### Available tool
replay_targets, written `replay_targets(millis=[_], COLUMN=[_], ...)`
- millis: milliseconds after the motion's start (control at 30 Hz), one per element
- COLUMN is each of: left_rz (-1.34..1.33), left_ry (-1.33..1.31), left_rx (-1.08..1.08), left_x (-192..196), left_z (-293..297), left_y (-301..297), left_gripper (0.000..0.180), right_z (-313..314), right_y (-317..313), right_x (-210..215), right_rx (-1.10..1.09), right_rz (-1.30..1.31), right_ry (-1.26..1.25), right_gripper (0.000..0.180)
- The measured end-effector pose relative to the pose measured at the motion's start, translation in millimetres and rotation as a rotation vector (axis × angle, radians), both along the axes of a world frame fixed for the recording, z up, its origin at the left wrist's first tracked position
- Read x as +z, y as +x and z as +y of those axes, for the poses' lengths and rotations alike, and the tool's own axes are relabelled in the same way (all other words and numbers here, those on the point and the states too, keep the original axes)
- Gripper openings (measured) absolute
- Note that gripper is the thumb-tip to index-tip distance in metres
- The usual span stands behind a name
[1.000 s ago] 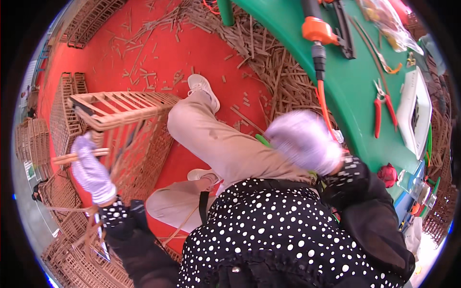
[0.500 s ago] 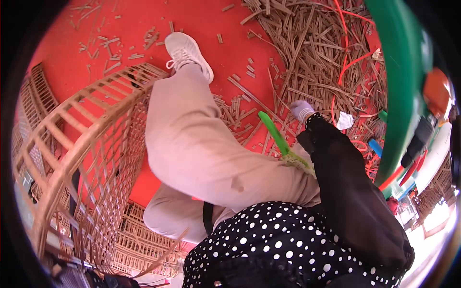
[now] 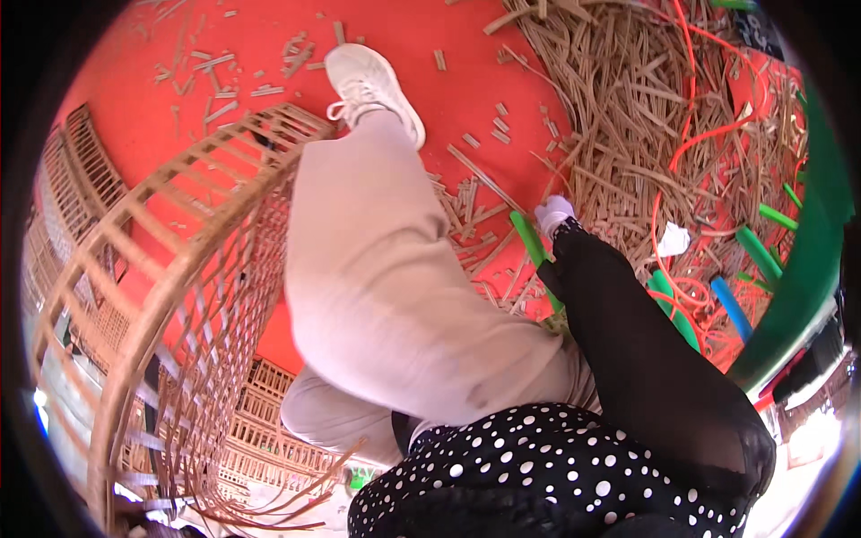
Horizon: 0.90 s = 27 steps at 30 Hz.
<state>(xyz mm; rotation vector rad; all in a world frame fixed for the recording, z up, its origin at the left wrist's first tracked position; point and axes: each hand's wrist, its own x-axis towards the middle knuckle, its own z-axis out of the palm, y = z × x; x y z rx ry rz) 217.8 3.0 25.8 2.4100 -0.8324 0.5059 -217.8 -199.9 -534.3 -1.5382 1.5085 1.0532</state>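
Note:
My right hand (image 3: 553, 213), in a white glove with a black sleeve, reaches down to the red floor (image 3: 179, 108) at the edge of a pile of cane strips (image 3: 628, 117). It sits at the top end of a green tube (image 3: 529, 247) and touches or nearly touches it. The fingers are hidden, so I cannot tell whether they grip anything. A half-woven cane basket (image 3: 179, 233) stands tilted against my left leg. My left hand is out of sight.
My beige trouser leg (image 3: 386, 296) and white shoe (image 3: 368, 85) stretch across the middle. Orange cords (image 3: 691, 152), more green tubes (image 3: 758, 251) and a blue tube (image 3: 731, 309) lie in the strips. A green table edge (image 3: 807, 269) curves at the right. Woven panels (image 3: 269, 430) lie below.
My right hand has dropped from near the green table down to the floor by the green tube. The view has tipped downward, the basket now looms large at left, and my left hand has left the picture.

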Motion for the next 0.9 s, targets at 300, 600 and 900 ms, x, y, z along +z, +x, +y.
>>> replay_targets(millis=[300,600,900], left_rz=[0.722,1.282,1.309], left_ry=[-0.371,-0.454,-0.693], left_rx=[-0.2,-0.409,-0.321], left_x=[-14.0,-23.0,-50.4], left_z=[13.0,16.1,51.6], left_y=[-70.7,-222.3,-240.0], left_gripper=[0.03,0.033,0.019], right_z=[-57.7,33.9,75.6], right_y=[81.6,115.6,119.3], right_x=[146.6,515.9,522.6], right_rx=[-0.908,0.266,0.562], right_rz=[-0.923,-1.579,-1.586], right_ry=[0.015,0.284,0.009], right_gripper=[0.016,0.012,0.019])
